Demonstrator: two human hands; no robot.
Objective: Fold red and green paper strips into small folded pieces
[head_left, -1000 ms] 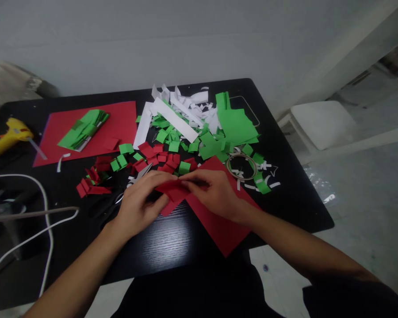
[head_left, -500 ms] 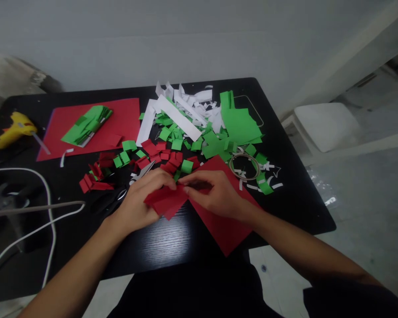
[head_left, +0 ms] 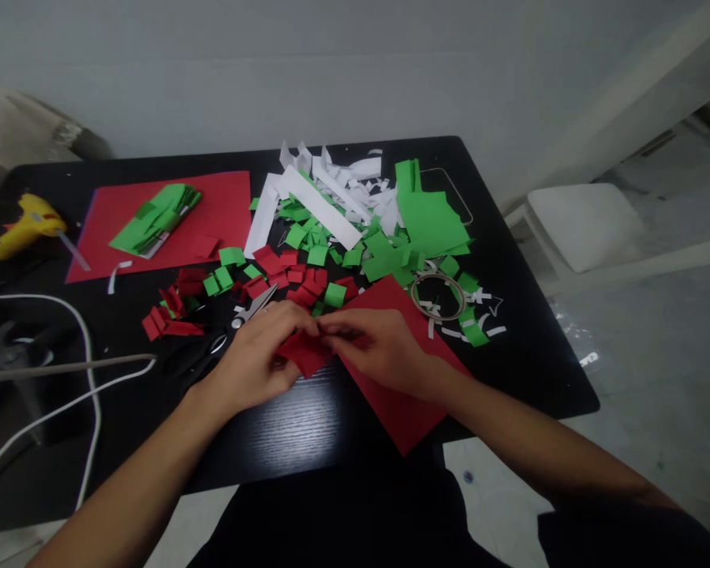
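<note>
Both hands meet over the front middle of a black table (head_left: 308,434). My left hand (head_left: 254,359) and my right hand (head_left: 379,347) pinch the same small folded piece of red paper (head_left: 304,353) between fingertips. Under my right hand lies a larger red sheet (head_left: 399,402) that reaches the table's front edge. Black-handled scissors (head_left: 218,339) lie just left of my left hand. Small red and green folded squares (head_left: 296,276) are scattered right behind the hands.
A heap of white strips (head_left: 325,197) and green paper (head_left: 429,217) lies at the back. At left, a red sheet (head_left: 213,213) carries a green bundle (head_left: 154,217). A yellow glue gun (head_left: 17,229), white cable (head_left: 83,347), tape ring (head_left: 438,296) and a white stool (head_left: 585,225) are around.
The red piece has been folded smaller between my fingers; its lower flap that hung toward me is now tucked in. Both hands stayed in place.
</note>
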